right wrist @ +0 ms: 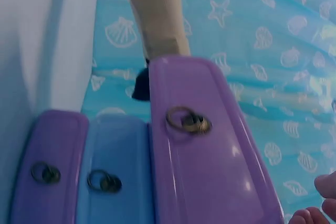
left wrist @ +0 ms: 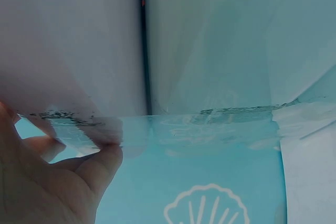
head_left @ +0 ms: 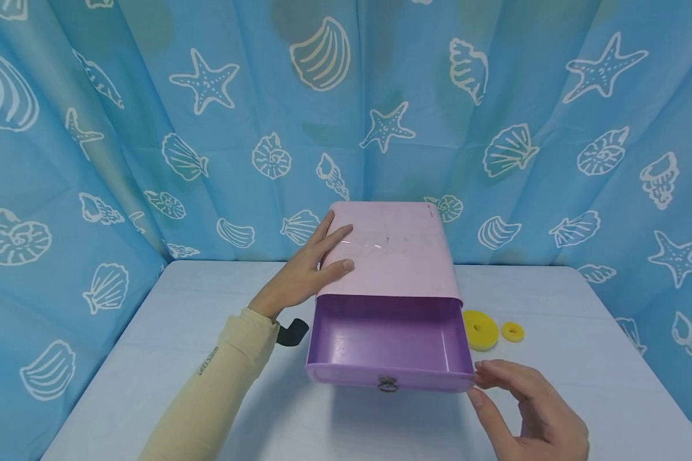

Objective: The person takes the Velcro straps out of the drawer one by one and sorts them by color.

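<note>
A small pink cabinet stands on the table with its top purple drawer pulled out, the smooth inside floor showing. My left hand rests on the cabinet's top at its left edge, fingers spread and straight. In the left wrist view, that hand is at the cabinet's edge beside clear film. The drawer's right front corner lies between the fingertips and thumb of my right hand. A metal ring pull hangs at the middle of the drawer front.
Beneath the pulled-out drawer, a blue drawer front and another purple one sit pushed in. A large yellow disc and a small yellow ring lie right of the cabinet. A blue shell-print curtain hangs behind the table.
</note>
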### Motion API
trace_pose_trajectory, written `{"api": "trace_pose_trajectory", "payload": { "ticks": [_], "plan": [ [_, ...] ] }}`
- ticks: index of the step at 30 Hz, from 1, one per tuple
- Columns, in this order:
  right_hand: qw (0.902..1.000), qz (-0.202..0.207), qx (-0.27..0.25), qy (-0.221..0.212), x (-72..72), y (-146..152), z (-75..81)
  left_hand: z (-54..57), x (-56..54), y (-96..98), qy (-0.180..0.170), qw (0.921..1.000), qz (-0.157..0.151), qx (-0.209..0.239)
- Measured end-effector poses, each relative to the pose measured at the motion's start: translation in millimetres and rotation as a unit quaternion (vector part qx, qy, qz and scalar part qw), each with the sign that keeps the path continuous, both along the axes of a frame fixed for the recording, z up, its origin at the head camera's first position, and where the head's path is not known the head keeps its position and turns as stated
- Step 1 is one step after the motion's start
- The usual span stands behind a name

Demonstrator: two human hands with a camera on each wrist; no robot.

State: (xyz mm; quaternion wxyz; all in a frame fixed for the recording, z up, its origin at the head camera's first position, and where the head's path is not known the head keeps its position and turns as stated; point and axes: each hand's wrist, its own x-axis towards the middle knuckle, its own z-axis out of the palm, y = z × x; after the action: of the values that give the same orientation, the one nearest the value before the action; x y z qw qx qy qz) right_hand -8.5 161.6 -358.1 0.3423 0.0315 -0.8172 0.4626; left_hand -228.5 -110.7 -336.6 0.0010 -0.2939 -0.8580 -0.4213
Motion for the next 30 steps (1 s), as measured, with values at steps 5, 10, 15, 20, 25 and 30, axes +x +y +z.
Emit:
{"api": "trace_pose_trajectory", "payload": {
  "ticks": [5,10,15,20,25,30],
  "plan": [
    [0.9987,0.032,0.027,-0.03,9.4,-6.7,-5.8,0.7,0.1,0.2,0.002,1.0,-0.002,0.0],
    [0.9962,0.072,0.043,-0.021,10.7,-11.0,-15.2,0.2,-0.4,0.0,0.002,1.0,-0.001,-0.003],
    [0.9932,0.11,0.031,-0.022,7.9,-16.4,-25.7,-0.3,-0.8,0.0,0.001,1.0,0.002,-0.004],
    [0.9886,0.149,0.013,-0.019,0.1,-21.0,-35.9,-0.5,-0.6,-0.1,0.002,1.0,0.005,-0.006],
    [0.9805,0.195,0.01,-0.021,-7.2,-22.3,-44.9,-0.7,-0.7,0.4,0.002,1.0,0.003,-0.004],
    [0.9757,0.217,-0.003,-0.025,-12.2,-25.1,-49.9,-0.7,-0.7,0.6,0.002,1.0,0.003,-0.004]
  ]
}}
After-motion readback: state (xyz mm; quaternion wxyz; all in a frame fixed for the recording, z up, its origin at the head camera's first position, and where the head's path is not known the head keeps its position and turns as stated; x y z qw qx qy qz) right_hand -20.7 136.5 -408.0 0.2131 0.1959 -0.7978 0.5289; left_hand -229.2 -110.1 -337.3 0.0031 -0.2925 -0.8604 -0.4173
